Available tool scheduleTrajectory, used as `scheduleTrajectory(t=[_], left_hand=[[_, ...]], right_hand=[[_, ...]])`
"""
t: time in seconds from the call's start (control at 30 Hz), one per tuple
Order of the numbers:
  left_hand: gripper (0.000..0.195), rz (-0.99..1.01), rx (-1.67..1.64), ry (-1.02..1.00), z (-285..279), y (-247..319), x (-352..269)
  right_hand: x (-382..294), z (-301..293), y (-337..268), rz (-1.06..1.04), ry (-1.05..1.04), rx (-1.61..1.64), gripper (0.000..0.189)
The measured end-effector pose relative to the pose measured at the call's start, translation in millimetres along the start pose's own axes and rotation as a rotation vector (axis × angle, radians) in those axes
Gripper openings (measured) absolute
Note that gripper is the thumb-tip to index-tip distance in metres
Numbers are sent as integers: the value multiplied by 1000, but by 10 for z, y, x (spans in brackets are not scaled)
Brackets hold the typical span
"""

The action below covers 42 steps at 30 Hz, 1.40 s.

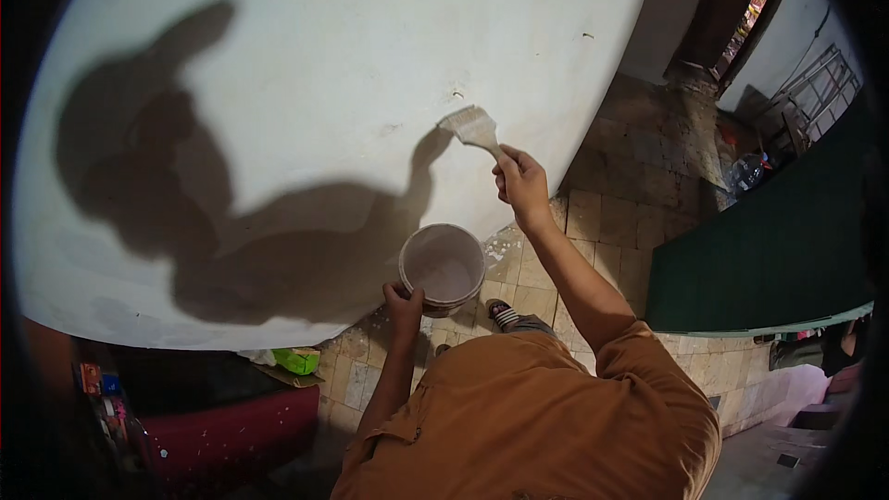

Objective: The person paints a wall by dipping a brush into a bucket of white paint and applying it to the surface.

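My right hand grips the handle of a wide paintbrush with pale, paint-caked bristles. The bristle end is at the white wall, just below a small wall plug or screw; whether it touches cannot be told. Lower down, my left hand holds a round plastic bucket by its rim, with the thumb over the edge. Its inside is coated with pale residue, and how much paint it holds is unclear. My shadow falls across the wall on the left.
At lower left stands a dark red cabinet with white specks and a green plastic bag. White drips mark the tiled floor by the wall. A dark green panel stands at right, with a metal ladder and plastic bottle beyond.
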<state>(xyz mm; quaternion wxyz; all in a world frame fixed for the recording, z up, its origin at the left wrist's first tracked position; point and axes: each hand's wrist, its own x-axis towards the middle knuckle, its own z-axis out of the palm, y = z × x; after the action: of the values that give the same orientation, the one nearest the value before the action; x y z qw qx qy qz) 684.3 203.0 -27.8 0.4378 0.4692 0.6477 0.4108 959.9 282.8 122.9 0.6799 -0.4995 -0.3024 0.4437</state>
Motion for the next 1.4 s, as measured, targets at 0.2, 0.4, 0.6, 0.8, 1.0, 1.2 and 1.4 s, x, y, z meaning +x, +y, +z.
scheduleTrajectory(t=[0.2, 0.4, 0.6, 0.8, 1.0, 1.2, 1.4], left_hand=[[37, 7, 79, -2, -19, 97, -78], [36, -47, -5, -9, -46, 8, -81], [39, -32, 12, -21, -75, -18, -82], [36, -43, 66, -14, -81, 83, -108], [35, -66, 31, -5, -118, 26, -83], [37, -20, 54, -18, -84, 53, -89], [40, -29, 12, -5, -110, -87, -22]], right_hand=[[101, 104, -115, 30, 16, 45, 40], [9, -15, -159, 12, 10, 48, 40], [21, -12, -359, -167, 93, 118, 39], [179, 72, -304, -167, 15, 49, 35], [71, 105, -464, -175, 57, -94, 36], [140, 103, -448, -178, 21, -249, 35], [-77, 30, -306, -549, 102, -466, 31]])
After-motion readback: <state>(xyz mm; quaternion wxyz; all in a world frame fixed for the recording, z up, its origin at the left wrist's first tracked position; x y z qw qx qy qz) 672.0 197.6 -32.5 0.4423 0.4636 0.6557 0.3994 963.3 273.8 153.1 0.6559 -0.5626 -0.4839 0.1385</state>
